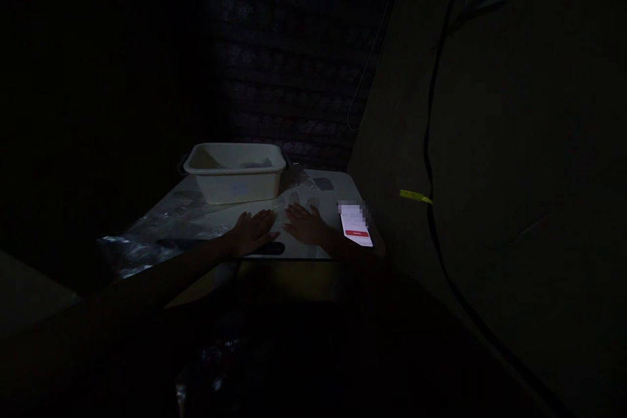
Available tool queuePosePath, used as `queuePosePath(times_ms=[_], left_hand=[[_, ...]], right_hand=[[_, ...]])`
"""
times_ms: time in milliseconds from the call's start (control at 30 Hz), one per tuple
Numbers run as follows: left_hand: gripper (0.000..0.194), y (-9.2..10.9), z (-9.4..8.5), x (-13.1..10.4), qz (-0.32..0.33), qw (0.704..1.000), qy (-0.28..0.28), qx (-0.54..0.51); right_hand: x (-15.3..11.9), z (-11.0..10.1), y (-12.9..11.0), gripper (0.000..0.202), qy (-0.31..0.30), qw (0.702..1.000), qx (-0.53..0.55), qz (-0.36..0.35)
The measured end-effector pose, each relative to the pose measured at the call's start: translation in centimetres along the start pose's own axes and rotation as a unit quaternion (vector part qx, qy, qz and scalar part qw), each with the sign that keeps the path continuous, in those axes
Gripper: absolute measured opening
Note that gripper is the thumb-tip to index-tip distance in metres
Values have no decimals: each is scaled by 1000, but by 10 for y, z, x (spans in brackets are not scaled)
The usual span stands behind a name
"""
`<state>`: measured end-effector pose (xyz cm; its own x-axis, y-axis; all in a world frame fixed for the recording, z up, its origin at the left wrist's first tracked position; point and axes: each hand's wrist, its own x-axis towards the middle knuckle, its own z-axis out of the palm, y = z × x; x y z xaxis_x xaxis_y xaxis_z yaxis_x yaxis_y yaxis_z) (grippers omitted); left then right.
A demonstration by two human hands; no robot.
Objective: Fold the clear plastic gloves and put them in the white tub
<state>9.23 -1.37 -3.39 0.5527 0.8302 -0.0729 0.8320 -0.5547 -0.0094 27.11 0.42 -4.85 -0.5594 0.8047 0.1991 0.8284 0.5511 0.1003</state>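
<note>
My left hand [252, 233] lies flat on the pale tabletop [300, 249], fingers spread, holding nothing. Beside it my right hand [306, 223] also rests with its fingers stretched out and nothing in them. Under and near the left wrist is a long dark object [271, 248], whose kind I cannot make out in the dim light. A phone [355, 225] with a lit screen and a red bar lies just right of my right hand. Beyond the hands stands a cream plastic tub [240, 184], with something greyish inside that is too dark to name.
Crumpled clear plastic [130, 251] covers the table's left side, and more clear plastic [298, 176] lies right of the tub. A flat grey piece [323, 183] is near the back edge. On the right, a black cable [431, 91] with a yellow tag [414, 196] hangs along the wall.
</note>
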Motion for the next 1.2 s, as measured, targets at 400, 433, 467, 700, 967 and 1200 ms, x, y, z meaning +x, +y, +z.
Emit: queuePosePath(times_ms=[400, 433, 467, 700, 967, 1200], left_hand=[[59, -2, 5, 5, 28, 999, -23, 26], [60, -1, 4, 4, 28, 999, -23, 27], [60, -1, 4, 4, 27, 999, -22, 28], [61, -3, -6, -6, 67, 997, -30, 2], [78, -10, -5, -25, 106, 993, -46, 0], [42, 6, -8, -21, 159, 986, 20, -54]], right_hand=[[2, 5, -7, 51, -1, 1000, -5, -25], [1, 5, -5, 51, -1, 1000, -4, -17], [1, 6, -3, 52, 0, 1000, -3, -8], [-4, -10, 13, 48, 9, 998, 22, 53], [-46, -31, 45, 45, -37, 995, 60, 64], [-82, -22, 45, 59, -77, 993, 88, -22]])
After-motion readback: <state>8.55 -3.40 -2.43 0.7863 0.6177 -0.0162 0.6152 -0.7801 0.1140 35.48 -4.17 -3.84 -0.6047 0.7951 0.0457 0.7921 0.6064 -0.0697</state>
